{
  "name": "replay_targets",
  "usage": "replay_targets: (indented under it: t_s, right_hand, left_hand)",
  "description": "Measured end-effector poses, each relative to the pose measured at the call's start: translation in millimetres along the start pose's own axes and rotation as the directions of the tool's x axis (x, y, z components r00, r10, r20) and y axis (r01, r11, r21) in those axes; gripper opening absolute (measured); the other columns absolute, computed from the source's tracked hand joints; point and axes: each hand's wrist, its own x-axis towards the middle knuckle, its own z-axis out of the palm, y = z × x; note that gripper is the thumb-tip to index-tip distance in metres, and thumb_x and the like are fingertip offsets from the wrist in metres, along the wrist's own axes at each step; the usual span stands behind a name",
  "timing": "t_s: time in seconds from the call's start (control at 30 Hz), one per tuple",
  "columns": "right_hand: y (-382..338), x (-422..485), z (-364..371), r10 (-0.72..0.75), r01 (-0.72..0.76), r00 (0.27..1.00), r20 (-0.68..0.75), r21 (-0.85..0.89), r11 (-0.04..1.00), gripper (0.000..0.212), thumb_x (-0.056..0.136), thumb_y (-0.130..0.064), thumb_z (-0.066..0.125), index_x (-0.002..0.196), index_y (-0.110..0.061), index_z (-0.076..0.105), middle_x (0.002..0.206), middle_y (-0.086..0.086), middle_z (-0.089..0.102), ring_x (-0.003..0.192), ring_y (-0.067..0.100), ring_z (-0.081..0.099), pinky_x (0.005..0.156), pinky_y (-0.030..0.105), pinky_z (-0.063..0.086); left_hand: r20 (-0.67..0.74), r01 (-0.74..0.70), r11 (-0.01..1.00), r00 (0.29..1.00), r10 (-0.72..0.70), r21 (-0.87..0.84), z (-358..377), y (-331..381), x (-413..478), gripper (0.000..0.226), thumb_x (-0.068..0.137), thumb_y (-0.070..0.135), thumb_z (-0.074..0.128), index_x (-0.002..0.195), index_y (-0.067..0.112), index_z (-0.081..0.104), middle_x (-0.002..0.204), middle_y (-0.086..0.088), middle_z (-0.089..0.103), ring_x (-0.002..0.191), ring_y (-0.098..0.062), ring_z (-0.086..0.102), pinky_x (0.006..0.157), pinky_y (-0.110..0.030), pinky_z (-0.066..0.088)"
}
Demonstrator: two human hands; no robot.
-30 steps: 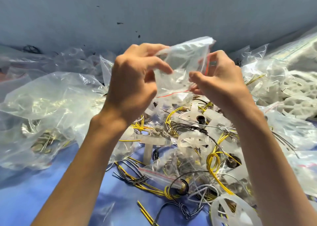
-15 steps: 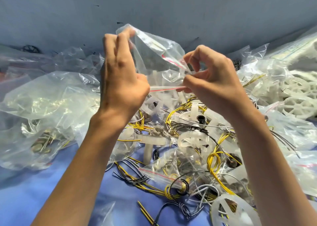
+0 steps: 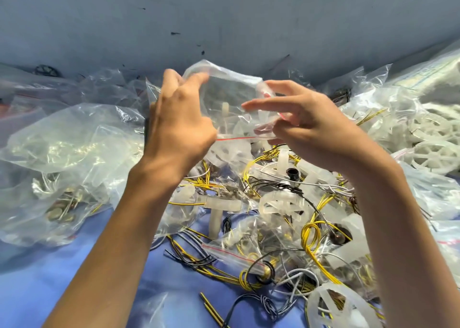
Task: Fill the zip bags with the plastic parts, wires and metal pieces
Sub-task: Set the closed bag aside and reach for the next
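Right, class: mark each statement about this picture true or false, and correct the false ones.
1. The left hand and right hand hold one zip bag. True.
2. The bag's seal stripe is blue. False: it is red.
3. Yellow wires lie in the pile below the hands. True.
4. The cloth under the pile is green. False: it is blue.
5. The plastic wheels lie at the far left. False: they lie at the right.
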Motion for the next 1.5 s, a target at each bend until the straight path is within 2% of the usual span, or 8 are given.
replay_targets:
  t_s: [0.17,0.3,0.47,0.7,0.97,1.3,1.4,1.5]
  right_hand:
    - [4.8,-0.8,-4.6,0.005,0.028,0.986,0.168,-0.195,0.98,0.046,0.092,-0.026,0.059,0.134,-0.041,0.048,0.149,-0.011,0.031,0.086,0.001,0.066,0.087,0.008,0.044]
    - [8.9,-5.0,-6.1,0.099,-0.02,0.92,0.378,-0.208,0.978,0.025,0.075,-0.029,0.078,0.096,-0.038,0.067,0.109,-0.012,0.065,0.085,0.0,0.067,0.077,0.027,0.055]
    - [19.2,-6.7,4.9,0.429,-0.124,0.747,0.507,-0.529,0.84,0.045,0.07,-0.03,0.082,0.11,-0.042,0.067,0.091,-0.018,0.065,0.086,0.011,0.066,0.073,0.024,0.051]
    - [32.7,-5.4,3.1,0.435,-0.058,0.77,0.466,-0.628,0.776,0.016,0.072,-0.037,0.079,0.075,-0.036,0.063,0.068,-0.017,0.06,0.064,0.0,0.055,0.058,0.022,0.044]
    - [21.6,-2.6,-10.6,0.125,-0.056,0.969,0.215,-0.302,0.952,0.033,0.075,-0.051,0.064,0.091,-0.023,0.068,0.09,-0.009,0.069,0.085,0.002,0.064,0.072,0.024,0.048]
    - [5.8,1.3,4.1,0.036,-0.035,0.999,-0.007,0.055,0.998,0.029,0.085,-0.055,0.031,0.08,-0.026,0.038,0.106,0.006,0.067,0.101,0.027,0.058,0.094,0.047,0.044]
    - [5.9,1.6,4.5,0.054,-0.049,0.998,-0.031,0.165,0.985,0.03,0.085,-0.052,0.033,0.076,-0.024,0.036,0.088,-0.002,0.066,0.089,0.021,0.06,0.074,0.038,0.052]
    - [3.6,4.1,3.3,0.088,-0.075,0.995,-0.037,0.269,0.96,0.029,0.084,-0.049,0.036,0.072,-0.024,0.038,0.099,0.02,0.053,0.077,0.011,0.063,0.055,0.024,0.052]
  left_hand:
    - [-0.133,-0.009,0.982,0.99,0.035,0.189,-4.9,-0.5,-2.4,0.067,0.074,-0.008,0.049,0.137,0.013,0.041,0.115,-0.016,0.04,0.063,-0.031,0.035,0.059,-0.04,0.03]
    - [0.011,-0.085,0.981,0.996,0.084,0.174,-2.4,-6.0,0.2,0.056,0.077,-0.009,0.046,0.123,0.019,0.06,0.101,-0.008,0.039,0.077,-0.034,0.05,0.068,-0.042,0.042]
    - [0.286,-0.139,0.977,0.954,0.089,0.159,10.2,-3.4,-4.0,0.046,0.085,0.006,0.051,0.122,0.031,0.061,0.107,-0.001,0.046,0.1,-0.031,0.057,0.083,-0.041,0.046]
    - [0.353,-0.17,0.982,0.927,0.13,0.083,14.6,-3.7,-4.0,0.038,0.086,0.015,0.052,0.12,0.029,0.063,0.111,-0.002,0.049,0.104,-0.031,0.055,0.09,-0.045,0.046]
    - [0.428,-0.175,0.983,0.894,0.132,0.063,15.1,-5.3,-3.9,0.055,0.08,-0.002,0.052,0.121,0.034,0.06,0.099,0.004,0.045,0.103,-0.025,0.053,0.087,-0.039,0.046]
    - [0.446,-0.198,0.971,0.863,0.239,-0.136,14.0,-3.8,-2.7,0.026,0.076,0.003,0.057,0.091,0.025,0.054,0.098,-0.006,0.053,0.091,-0.027,0.052,0.079,-0.039,0.047]
    - [0.456,-0.116,0.94,0.851,0.26,-0.32,7.8,2.5,-1.5,0.03,0.077,0.001,0.064,0.102,0.016,0.063,0.097,-0.004,0.065,0.089,-0.024,0.06,0.076,-0.04,0.051]
    - [0.455,-0.039,0.876,0.843,0.287,-0.48,0.8,6.5,-1.7,0.035,0.076,-0.004,0.066,0.104,0.018,0.064,0.095,-0.002,0.068,0.087,-0.017,0.064,0.076,-0.032,0.052]
